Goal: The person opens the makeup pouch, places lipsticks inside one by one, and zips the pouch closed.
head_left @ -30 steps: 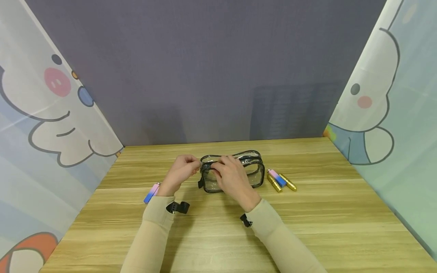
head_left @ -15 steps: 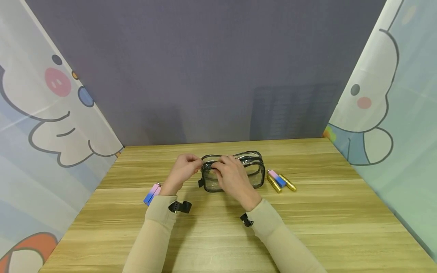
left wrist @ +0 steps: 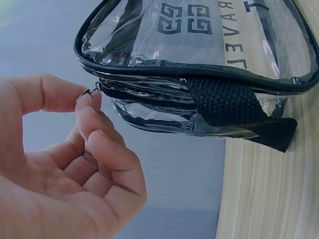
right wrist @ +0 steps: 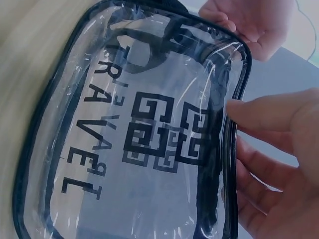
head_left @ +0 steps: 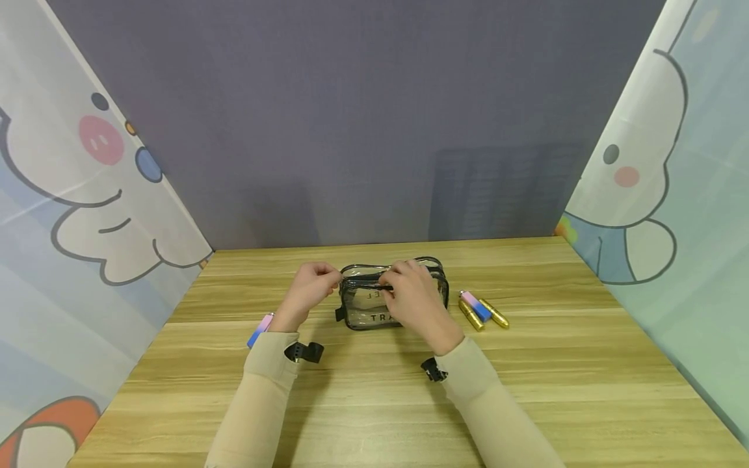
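R hand (head_left: 417, 298) shifted right — clear bag (head_left: 361, 311) pinched below.

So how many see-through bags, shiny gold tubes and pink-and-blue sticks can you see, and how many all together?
Clear TRAVEL pouch: 1
Gold tubes: 2
Pink-and-blue sticks: 2
Total in sight: 5. More could be hidden under the left arm.
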Motion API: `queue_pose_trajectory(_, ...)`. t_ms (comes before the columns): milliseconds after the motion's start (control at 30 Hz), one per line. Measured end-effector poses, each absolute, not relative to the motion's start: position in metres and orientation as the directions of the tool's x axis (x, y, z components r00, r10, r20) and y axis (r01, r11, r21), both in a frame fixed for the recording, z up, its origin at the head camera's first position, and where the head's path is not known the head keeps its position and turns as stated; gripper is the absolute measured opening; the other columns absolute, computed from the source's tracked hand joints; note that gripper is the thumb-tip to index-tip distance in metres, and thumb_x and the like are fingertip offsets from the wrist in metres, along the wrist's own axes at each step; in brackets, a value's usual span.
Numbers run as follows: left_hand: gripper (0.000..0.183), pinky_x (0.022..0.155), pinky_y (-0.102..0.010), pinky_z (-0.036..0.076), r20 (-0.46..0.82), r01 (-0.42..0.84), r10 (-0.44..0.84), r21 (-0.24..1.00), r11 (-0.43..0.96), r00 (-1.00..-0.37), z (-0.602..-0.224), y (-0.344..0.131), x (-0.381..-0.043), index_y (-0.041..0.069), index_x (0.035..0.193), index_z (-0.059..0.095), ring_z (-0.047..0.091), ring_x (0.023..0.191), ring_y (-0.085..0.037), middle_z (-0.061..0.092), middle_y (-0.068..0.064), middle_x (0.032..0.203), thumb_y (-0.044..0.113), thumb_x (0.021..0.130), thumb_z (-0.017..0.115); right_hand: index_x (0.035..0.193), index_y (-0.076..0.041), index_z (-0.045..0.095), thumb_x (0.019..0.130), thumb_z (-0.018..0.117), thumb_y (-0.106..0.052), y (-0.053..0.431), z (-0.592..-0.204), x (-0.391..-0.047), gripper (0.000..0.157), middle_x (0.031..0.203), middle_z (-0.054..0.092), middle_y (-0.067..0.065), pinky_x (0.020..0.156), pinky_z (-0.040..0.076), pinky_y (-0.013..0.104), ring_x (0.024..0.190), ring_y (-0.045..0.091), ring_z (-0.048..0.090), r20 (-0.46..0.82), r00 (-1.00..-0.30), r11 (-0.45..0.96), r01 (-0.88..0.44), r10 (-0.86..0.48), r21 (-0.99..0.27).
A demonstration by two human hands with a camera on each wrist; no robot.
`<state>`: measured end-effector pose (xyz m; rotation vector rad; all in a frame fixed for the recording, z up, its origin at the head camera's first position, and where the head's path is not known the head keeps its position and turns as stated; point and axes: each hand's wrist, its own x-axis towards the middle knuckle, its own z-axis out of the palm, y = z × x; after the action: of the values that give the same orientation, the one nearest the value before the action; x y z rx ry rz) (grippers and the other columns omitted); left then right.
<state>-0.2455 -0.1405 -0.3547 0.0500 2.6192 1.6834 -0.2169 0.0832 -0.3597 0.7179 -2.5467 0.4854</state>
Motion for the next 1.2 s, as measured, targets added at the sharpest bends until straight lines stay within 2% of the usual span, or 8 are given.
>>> queue_pose_trajectory(233, 0.017, 0.073, -0.035, 0.047, -0.008, 0.012, 0.044, 0.903, 0.429, -0.999, -0.354, -0.14, -0.245, 0.002, 0.097, 0.072, 0.056, 0.078, -0.022, 0.064, -0.012, 0.094, 0.012, 0.093, 0.059, 0.098, -0.013, 0.078, 0.085, 0.079, -0.005, 0.086, -0.362, -0.218, 0.015, 0.097, 0.067, 0.002, 0.083, 0.045, 0.038, 0.089, 0.023, 0.055, 0.522, -0.734, 0.793, -0.587, -0.435, -0.164)
queue_pose_trajectory(467, 0.019, 0.084, -0.042, 0.051, -0.019, 0.009, 0.055, 0.883, 0.469, -0.998, -0.352, -0.138, -0.247, 0.005, 0.101, 0.073, 0.062, 0.096, -0.03, 0.067, -0.011, 0.105, 0.015, 0.093, 0.059, 0.096, -0.014, 0.078, 0.086, 0.079, -0.006, 0.085, -0.364, -0.219, 0.013, 0.096, 0.067, 0.002, 0.081, 0.046, 0.039, 0.091, 0.023, 0.058, 0.557, -0.701, 0.784, -0.605, -0.444, -0.137)
queue_pose_trajectory(600, 0.021, 0.081, -0.04, 0.049, -0.029, 0.009, 0.069, 0.869, 0.494, -0.997, -0.348, -0.135, -0.247, 0.007, 0.104, 0.074, 0.061, 0.094, -0.028, 0.067, -0.009, 0.105, 0.018, 0.093, 0.059, 0.096, -0.014, 0.078, 0.085, 0.08, -0.006, 0.084, -0.366, -0.22, 0.014, 0.097, 0.067, 0.001, 0.08, 0.046, 0.039, 0.091, 0.023, 0.058, 0.56, -0.699, 0.786, -0.604, -0.444, -0.132)
queue_pose_trajectory(733, 0.021, 0.072, -0.038, 0.044, -0.033, 0.012, 0.082, 0.867, 0.498, -0.996, -0.347, -0.132, -0.247, 0.008, 0.104, 0.074, 0.056, 0.085, -0.026, 0.066, -0.009, 0.1, 0.017, 0.093, 0.058, 0.097, -0.014, 0.078, 0.086, 0.079, -0.006, 0.083, -0.366, -0.22, 0.014, 0.098, 0.067, 0.002, 0.081, 0.046, 0.039, 0.092, 0.023, 0.058, 0.553, -0.703, 0.787, -0.604, -0.448, -0.13)
queue_pose_trajectory(1067, 0.016, 0.063, -0.035, 0.035, 0.019, 0.061, 0.088, 0.864, 0.499, -0.996, -0.344, -0.128, -0.244, 0.008, 0.092, 0.074, 0.04, 0.066, -0.021, 0.06, -0.006, 0.085, 0.012, 0.09, 0.059, 0.098, -0.013, 0.078, 0.086, 0.08, -0.008, 0.081, -0.366, -0.219, 0.013, 0.099, 0.067, 0.002, 0.083, 0.047, 0.039, 0.094, 0.024, 0.058, 0.55, -0.702, 0.791, -0.601, -0.454, -0.114)
queue_pose_trajectory(1200, 0.017, 0.061, -0.034, 0.034, 0.048, 0.089, 0.092, 0.851, 0.518, -0.995, -0.341, -0.124, -0.243, 0.007, 0.092, 0.076, 0.037, 0.064, -0.019, 0.06, -0.006, 0.085, 0.012, 0.088, 0.061, 0.098, -0.013, 0.079, 0.086, 0.08, -0.007, 0.081, -0.367, -0.219, 0.013, 0.098, 0.067, 0.002, 0.082, 0.046, 0.039, 0.094, 0.024, 0.058, 0.56, -0.692, 0.785, -0.609, -0.455, -0.114)
